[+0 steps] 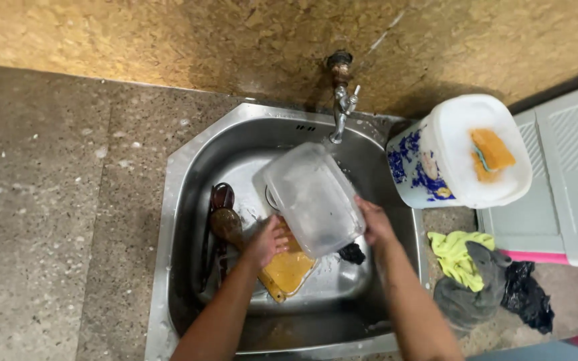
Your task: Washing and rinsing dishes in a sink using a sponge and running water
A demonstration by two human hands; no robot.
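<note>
Over the steel sink [188, 194] I hold a clear plastic container [312, 197], tilted, its bottom facing up. My right hand [374, 224] grips its right edge. My left hand [267, 241] is at its lower left corner, fingers curled on a yellow-orange sponge [289, 271] that lies beneath the container. A small dark scrubber [352, 253] lies in the basin just below my right hand. The tap [342, 100] stands behind the container; no water stream is visible.
Dark brown utensils [222, 220] lie along the sink's left side. A white tub [463, 150] with an orange sponge [491, 154] on its lid stands right of the sink. Yellow, grey and black cloths [476, 274] lie on the counter. A grey drain rack [563, 174] is far right.
</note>
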